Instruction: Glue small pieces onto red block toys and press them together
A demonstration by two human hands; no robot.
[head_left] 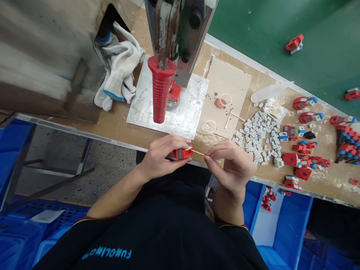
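Observation:
Near the table's front edge, my left hand (160,155) is closed around a small red and grey plastic toy piece (183,153). My right hand (232,161) pinches the thin stick of a cotton swab (199,152). The swab's far end meets the right side of the toy piece; its tip is hidden there. Just behind my hands, a sheet of cardboard (239,77) bears a small clear dish with red liquid (221,102), two red-tipped swabs (228,119) and a clear lid (209,126).
A press with a red handle (160,93) stands on a metal plate (140,108), with white gloves (120,63) to its left. Rightward lie many small white parts (257,131), bundled swabs (274,108) and red-blue toy pieces (302,159). Blue bins (292,225) sit below; a green surface (267,37) lies beyond.

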